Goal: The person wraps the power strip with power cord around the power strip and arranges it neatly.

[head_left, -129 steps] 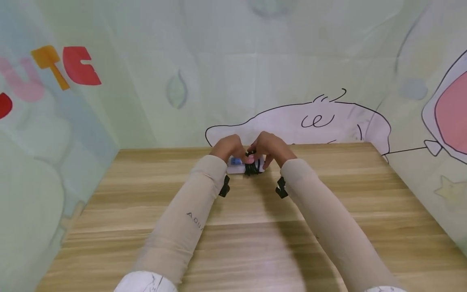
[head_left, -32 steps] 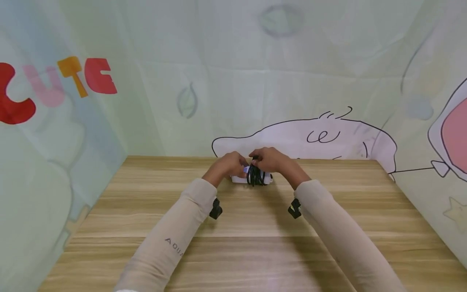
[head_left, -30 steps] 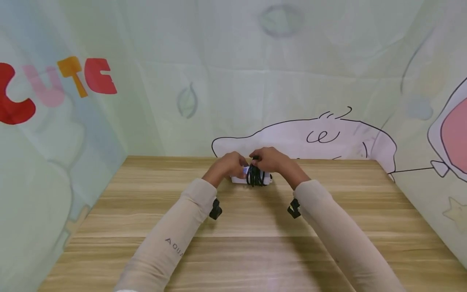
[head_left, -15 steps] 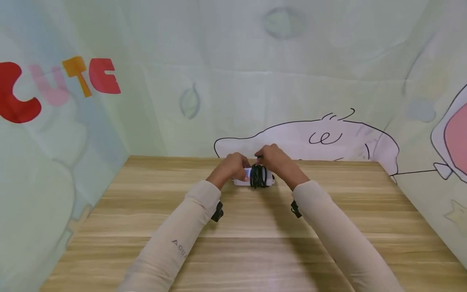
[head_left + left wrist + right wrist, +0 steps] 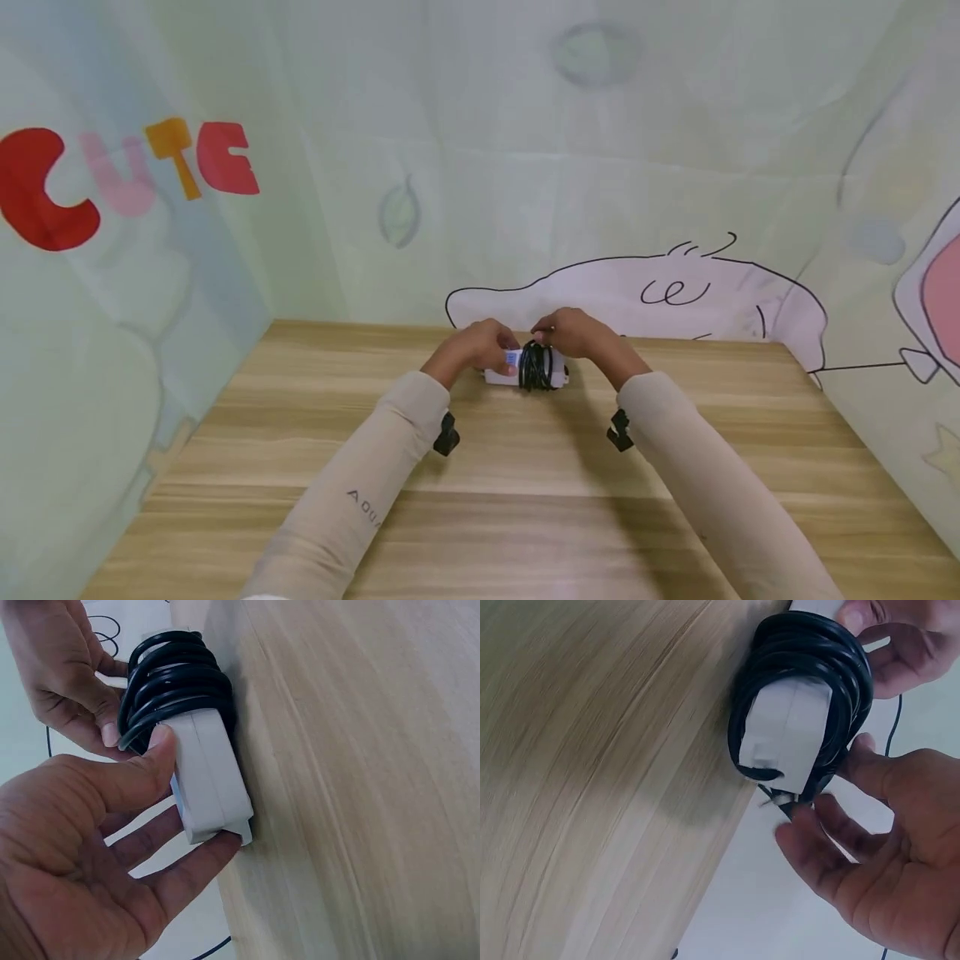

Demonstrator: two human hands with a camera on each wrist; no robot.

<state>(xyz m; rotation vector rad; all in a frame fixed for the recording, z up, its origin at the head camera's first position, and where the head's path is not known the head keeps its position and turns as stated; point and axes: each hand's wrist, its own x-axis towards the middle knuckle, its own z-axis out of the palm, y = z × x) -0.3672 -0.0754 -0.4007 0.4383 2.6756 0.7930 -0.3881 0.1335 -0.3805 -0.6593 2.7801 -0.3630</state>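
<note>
A white box-shaped power adapter with a blue label lies near the table's far edge. Several turns of its black cord are wound around one end of it. My left hand grips the other end, thumb on the near top edge and fingers behind and below, as the left wrist view shows. On the right, my right hand has its thumb against the coil and its fingertips close by the adapter's end. In the head view that hand pinches the cord at the top of the coil.
The wooden table runs from the sleeves to the far edge. A printed cloth backdrop with letters and cartoon shapes rises behind it and along both sides. Black wrist mounts hang below the sleeve cuffs.
More of the black cord now lies wound on the adapter than 4.3 seconds ago. My right hand rose slightly above the coil, then came back down onto it; my left hand keeps its grip.
</note>
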